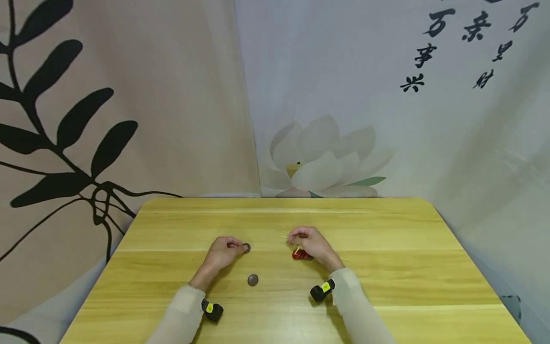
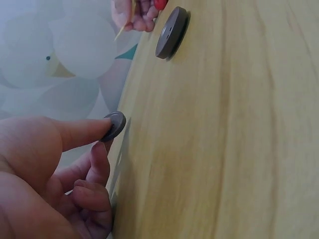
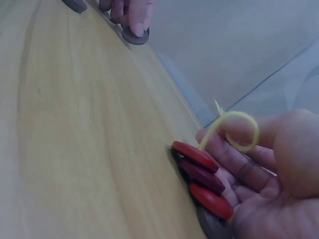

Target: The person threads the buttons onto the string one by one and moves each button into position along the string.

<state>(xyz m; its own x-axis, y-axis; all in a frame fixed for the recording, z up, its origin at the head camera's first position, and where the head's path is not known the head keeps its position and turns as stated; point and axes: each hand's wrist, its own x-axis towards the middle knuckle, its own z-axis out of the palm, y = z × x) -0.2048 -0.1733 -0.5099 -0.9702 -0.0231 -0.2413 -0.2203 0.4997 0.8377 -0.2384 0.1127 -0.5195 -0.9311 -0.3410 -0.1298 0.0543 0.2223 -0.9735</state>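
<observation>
My left hand [image 1: 223,252] pinches a round dark grey-brown button [image 2: 115,125] between thumb and fingers, just over the table. In my right hand [image 1: 314,242], thumb and fingers grip a yellow cord [image 3: 240,114], which curls in a loop with its pointed tip sticking out beyond them. Strung on that cord are several buttons under the right palm: a red one [image 3: 195,156], a dark red one [image 3: 202,176], another red one [image 3: 211,200] and a dark brown one [image 3: 214,226]. A second loose brown button [image 1: 253,280], with small holes, lies flat between the two forearms.
The wooden table [image 1: 180,224] has its far edge against a hanging curtain [image 1: 193,119] printed with leaves, a flower and writing. The cord's other end [image 1: 345,260] shows on the table beside the right wrist. Each wrist wears a black camera [image 1: 213,311].
</observation>
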